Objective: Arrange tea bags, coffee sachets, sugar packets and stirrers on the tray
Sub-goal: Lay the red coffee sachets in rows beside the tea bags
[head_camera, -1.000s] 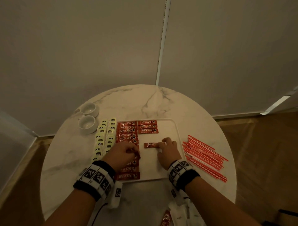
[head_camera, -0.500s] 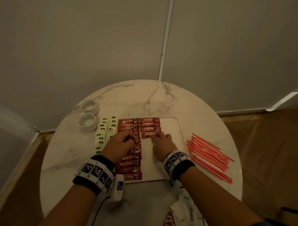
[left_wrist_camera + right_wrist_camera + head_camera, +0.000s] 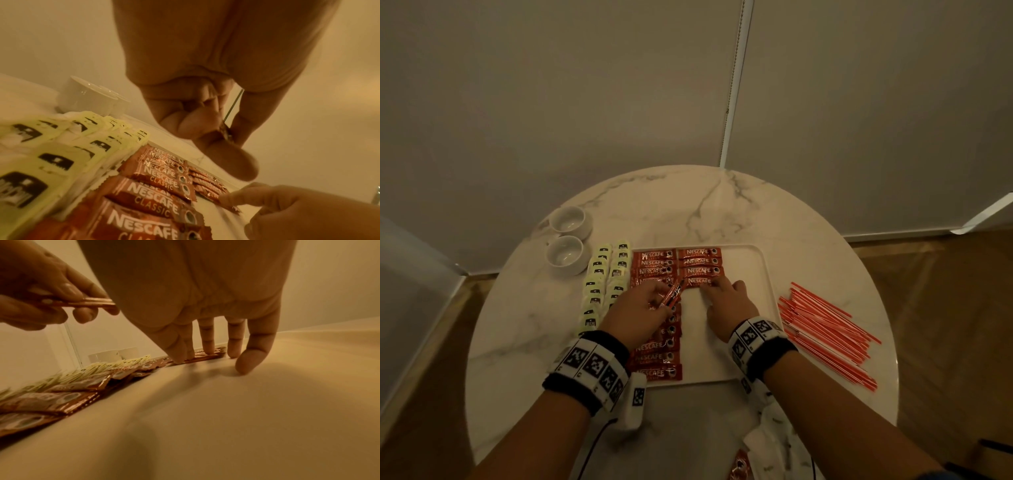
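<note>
A round white marble table is being used as the support, and a white rectangular tray is lying on it directly under the fingers of both hands. Two rows of pale yellow tea bags are being kept on the marble just left of the left hand's fingers, with two white cups standing beyond them, further left and farther away. A loose pile of red stirrers is lying on the marble well to the right of the right hand's fingers, beside the tray's right edge.
</note>
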Motion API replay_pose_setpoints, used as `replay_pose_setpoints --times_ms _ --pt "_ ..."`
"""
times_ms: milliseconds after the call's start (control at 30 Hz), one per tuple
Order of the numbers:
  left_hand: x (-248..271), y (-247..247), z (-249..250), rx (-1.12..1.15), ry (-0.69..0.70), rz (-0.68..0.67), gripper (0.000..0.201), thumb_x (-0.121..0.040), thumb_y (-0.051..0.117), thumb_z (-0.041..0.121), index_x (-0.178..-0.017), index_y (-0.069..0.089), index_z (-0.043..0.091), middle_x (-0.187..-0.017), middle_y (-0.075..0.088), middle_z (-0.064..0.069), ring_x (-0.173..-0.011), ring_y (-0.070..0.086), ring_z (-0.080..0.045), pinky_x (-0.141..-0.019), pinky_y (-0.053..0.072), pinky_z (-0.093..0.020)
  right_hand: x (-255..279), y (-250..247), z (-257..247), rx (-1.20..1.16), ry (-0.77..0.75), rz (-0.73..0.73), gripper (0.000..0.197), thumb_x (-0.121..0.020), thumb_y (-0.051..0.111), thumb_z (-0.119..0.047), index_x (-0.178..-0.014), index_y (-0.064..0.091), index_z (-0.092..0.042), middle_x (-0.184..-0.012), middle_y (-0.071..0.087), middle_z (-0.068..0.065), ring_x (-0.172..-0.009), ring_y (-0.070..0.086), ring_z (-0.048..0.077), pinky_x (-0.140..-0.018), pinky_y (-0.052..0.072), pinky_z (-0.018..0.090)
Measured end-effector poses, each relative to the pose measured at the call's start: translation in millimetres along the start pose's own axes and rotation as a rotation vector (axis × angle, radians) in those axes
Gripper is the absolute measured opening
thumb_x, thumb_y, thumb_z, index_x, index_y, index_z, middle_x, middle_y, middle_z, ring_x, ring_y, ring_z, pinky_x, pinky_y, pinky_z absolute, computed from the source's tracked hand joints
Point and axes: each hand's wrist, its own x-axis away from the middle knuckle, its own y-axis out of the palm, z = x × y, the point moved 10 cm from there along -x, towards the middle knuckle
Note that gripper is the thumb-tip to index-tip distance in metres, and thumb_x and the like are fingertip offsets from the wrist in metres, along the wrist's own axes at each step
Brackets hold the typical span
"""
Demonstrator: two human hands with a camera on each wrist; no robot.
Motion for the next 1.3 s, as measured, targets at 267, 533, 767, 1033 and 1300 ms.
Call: replay_pose_setpoints --times_ms 267,533,767,1033,1300 --pt "-8.0 21.5 8.5 -0.425 0.109 0.026 0.014 -0.088 0.058 0.029 -0.08 0.047 0.029 -0.078 0.058 0.008 -0.069 0.056 -0.008 -0.065 0.049 -0.027 17.6 -38.2 12.9 -0.662 0.077 0.253 0.026 -0.098 0.048 -0.029 -0.113 0.065 -0.017 -0.113 0.06 0.004 -0.099 0.059 0.018 -0.082 0.047 0.028" --pt "-9.1 59.4 31.0 -0.694 0.265 -0.03 0.014 -0.09 0.051 0.034 -0.085 0.042 0.025 -0.087 0.051 0.006 -0.079 0.054 -0.015 -0.074 0.05 -0.032 24.3 -18.8 22.7 -1.158 0.183 0.044 0.014 -0.083 0.063 0.004 -0.087 0.054 -0.007 -0.076 0.066 0.015 -0.056 0.06 0.021 -0.05 0.049 0.029" --pt "-5.9 68.8 21.6 -0.636 0.273 0.045 0.023 -0.088 0.05 0.041 -0.1 0.055 0.022 -0.108 0.049 0.005 -0.101 0.043 -0.014 -0.088 0.043 -0.03 11.2 -7.4 53.9 -0.914 0.304 0.172 0.019 -0.08 0.066 -0.003 -0.075 0.058 -0.019 -0.074 0.065 0.003 -0.068 0.059 0.02 -0.067 0.053 0.037" --pt "2.1 103.0 13.6 -0.824 0.175 -0.103 0.048 -0.086 0.042 0.035 -0.133 0.043 0.021 -0.14 0.036 0.002 -0.127 0.027 -0.025 -0.1 0.034 -0.044 12.8 -9.7 48.3 -0.587 0.239 0.175 0.021 -0.089 0.053 -0.009 -0.099 0.07 -0.017 -0.113 0.05 0.001 -0.1 0.053 0.015 -0.089 0.039 0.022" --pt "-4.0 105.7 0.8 -0.83 0.055 -0.122 0.067 -0.085 0.043 0.04 -0.145 0.022 0.018 -0.148 0.025 0.0 -0.135 0.019 -0.028 -0.106 0.026 -0.049 27.1 4.1 26.7 -0.176 0.055 0.058 0.047 -0.092 0.044 -0.012 -0.136 0.05 -0.025 -0.141 0.036 0.0 -0.122 0.037 0.023 -0.107 0.033 0.03"
